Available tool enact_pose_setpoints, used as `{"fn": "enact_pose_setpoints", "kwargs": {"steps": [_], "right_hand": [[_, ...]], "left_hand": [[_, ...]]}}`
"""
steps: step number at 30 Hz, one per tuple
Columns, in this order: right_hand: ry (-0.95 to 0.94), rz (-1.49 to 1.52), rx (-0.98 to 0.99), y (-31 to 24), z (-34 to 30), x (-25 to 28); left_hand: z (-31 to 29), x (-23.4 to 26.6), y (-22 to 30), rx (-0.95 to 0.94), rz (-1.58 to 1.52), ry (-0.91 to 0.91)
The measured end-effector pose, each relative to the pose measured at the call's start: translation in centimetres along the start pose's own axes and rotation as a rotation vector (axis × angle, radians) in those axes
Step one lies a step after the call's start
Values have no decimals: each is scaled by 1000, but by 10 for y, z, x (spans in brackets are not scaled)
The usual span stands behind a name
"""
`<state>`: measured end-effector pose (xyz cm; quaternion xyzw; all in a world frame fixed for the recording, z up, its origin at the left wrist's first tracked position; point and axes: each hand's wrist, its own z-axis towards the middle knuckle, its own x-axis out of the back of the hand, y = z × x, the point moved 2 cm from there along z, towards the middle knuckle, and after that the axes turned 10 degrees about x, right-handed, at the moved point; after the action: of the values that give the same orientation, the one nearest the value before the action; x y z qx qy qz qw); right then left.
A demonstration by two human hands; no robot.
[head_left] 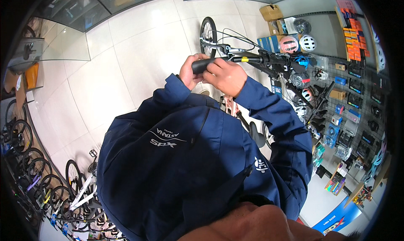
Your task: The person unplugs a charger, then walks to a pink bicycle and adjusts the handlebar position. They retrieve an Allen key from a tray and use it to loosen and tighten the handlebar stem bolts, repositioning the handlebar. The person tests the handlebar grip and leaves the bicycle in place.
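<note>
A black handlebar grip (201,66) sits at the near left end of a bicycle's handlebar (253,59). My left hand (189,72) is closed round the outer end of the grip, thumb above and fingers below. Beside it, my right hand (227,77) has its curled fingers on the grip's inner part, where it meets the bar. The brake lever and cables (229,47) run just beyond my right hand. Past the bar stands the bicycle's front wheel (208,32). My palms hide the underside of the grip.
On the right, a grid wall (357,102) carries packaged accessories, with a white helmet (307,43) and a pink helmet (289,44) near it. Cardboard boxes (271,13) are stacked beyond the bicycle. Several bicycles (80,194) stand at the lower left. Glass cabinets (122,1) line the far side.
</note>
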<state>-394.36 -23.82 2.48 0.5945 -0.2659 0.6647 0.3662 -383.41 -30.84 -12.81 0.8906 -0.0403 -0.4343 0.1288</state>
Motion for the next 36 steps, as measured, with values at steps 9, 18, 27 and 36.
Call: {"fn": "enact_pose_setpoints", "kwargs": {"steps": [9, 18, 27, 36], "right_hand": [[-160, 43, -318, 72, 44, -36], [-154, 220, -624, 161, 23, -46], [-330, 43, 450, 170, 13, 1], [-451, 276, 863, 197, 27, -5]], "left_hand": [[9, 12, -2, 104, -46, -305], [-2, -4, 13, 25, -20, -220], [-20, -22, 19, -583, 746, 219], [-6, -30, -9, -887, 671, 554]]}}
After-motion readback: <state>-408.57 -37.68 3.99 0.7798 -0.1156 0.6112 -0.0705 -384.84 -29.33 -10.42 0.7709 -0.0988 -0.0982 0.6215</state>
